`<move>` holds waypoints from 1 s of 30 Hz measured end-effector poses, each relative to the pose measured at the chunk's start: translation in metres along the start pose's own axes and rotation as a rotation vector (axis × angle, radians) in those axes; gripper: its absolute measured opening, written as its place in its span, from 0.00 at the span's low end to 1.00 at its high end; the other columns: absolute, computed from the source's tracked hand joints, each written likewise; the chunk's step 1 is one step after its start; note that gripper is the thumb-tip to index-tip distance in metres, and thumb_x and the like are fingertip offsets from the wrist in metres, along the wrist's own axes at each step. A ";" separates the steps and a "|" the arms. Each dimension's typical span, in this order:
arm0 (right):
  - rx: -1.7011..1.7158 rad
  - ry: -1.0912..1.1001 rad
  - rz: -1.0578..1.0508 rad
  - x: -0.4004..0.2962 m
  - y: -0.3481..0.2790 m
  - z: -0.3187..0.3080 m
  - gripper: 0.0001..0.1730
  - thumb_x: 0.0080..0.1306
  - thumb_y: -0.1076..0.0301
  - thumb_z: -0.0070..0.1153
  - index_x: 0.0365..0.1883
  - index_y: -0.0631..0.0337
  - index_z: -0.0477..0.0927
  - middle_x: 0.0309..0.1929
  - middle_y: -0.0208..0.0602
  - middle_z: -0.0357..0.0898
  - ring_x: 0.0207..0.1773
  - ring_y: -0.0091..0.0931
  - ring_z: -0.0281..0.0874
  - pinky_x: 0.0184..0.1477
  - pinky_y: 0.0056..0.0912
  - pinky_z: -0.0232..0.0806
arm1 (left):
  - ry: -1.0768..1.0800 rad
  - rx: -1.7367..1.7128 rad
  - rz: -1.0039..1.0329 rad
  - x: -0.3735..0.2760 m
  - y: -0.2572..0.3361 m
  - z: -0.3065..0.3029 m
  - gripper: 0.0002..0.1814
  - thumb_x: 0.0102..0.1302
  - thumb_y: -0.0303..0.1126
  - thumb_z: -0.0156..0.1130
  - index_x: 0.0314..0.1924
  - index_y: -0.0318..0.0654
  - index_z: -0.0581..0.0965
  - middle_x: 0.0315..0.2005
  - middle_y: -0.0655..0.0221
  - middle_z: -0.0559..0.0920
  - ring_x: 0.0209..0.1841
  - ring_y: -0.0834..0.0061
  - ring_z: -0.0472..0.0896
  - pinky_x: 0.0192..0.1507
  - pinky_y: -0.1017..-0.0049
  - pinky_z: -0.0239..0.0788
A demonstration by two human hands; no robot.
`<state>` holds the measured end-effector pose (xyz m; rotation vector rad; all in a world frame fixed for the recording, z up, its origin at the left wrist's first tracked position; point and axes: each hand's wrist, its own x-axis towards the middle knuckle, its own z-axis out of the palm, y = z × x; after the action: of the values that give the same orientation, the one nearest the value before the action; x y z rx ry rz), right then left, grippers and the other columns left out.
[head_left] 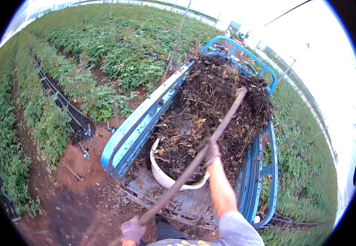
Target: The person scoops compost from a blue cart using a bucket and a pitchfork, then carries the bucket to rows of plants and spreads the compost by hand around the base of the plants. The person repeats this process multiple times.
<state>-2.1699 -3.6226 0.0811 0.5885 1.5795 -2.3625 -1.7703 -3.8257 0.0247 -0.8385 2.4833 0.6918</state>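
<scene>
Both of my gloved hands grip one long wooden tool handle (178,180). It slants from the lower left up into a heap of dark compost or manure (208,83) mixed with leaves and stalks. My left hand (133,229) is low on the shaft, close to my body. Farther up, my right hand (210,150) wraps around it with the arm stretched out. The tool's head is blurred or buried at the heap, so its kind cannot be told. Beneath the shaft lies a white plastic tub (162,178) holding some of the same dark material.
The heap lies on a blue metal cart bed (193,200) with a left side rail (141,123), a right side rail (273,172) and a front rail (242,46). Handlebars show beyond the front. Rows of leafy plants (128,67), drip hoses (58,92) and stakes flank it.
</scene>
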 end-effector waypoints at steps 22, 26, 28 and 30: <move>-0.097 -0.025 -0.191 0.015 -0.111 0.024 0.09 0.59 0.65 0.58 0.29 0.57 0.71 0.20 0.28 0.70 0.20 0.25 0.69 0.26 0.28 0.66 | -0.086 -0.292 0.198 0.031 0.064 0.023 0.24 0.52 0.53 0.62 0.44 0.46 0.80 0.33 0.58 0.84 0.40 0.56 0.83 0.44 0.61 0.73; -0.126 -0.035 -0.049 -0.004 0.028 0.010 0.08 0.58 0.64 0.53 0.27 0.58 0.71 0.19 0.32 0.67 0.18 0.31 0.69 0.23 0.37 0.68 | 0.063 0.023 0.176 -0.006 -0.033 0.053 0.19 0.52 0.49 0.62 0.41 0.48 0.80 0.32 0.58 0.84 0.42 0.55 0.82 0.47 0.60 0.72; -0.058 -0.008 0.221 -0.056 0.083 0.010 0.08 0.58 0.65 0.53 0.27 0.61 0.72 0.18 0.33 0.67 0.20 0.33 0.71 0.25 0.38 0.70 | -0.033 -0.200 -0.015 -0.039 -0.083 0.073 0.18 0.52 0.49 0.63 0.42 0.52 0.81 0.36 0.61 0.84 0.44 0.55 0.80 0.46 0.59 0.72; -0.069 0.010 0.243 -0.103 0.123 -0.004 0.04 0.55 0.73 0.53 0.26 0.61 0.70 0.20 0.35 0.69 0.21 0.32 0.69 0.29 0.42 0.71 | -0.020 -0.198 -0.113 -0.071 -0.114 0.069 0.19 0.52 0.49 0.63 0.43 0.53 0.80 0.36 0.61 0.84 0.45 0.55 0.80 0.47 0.59 0.71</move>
<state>-2.0269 -3.6688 0.0251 0.7331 1.4927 -2.1225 -1.6290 -3.8342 -0.0278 -1.0291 2.3565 0.9112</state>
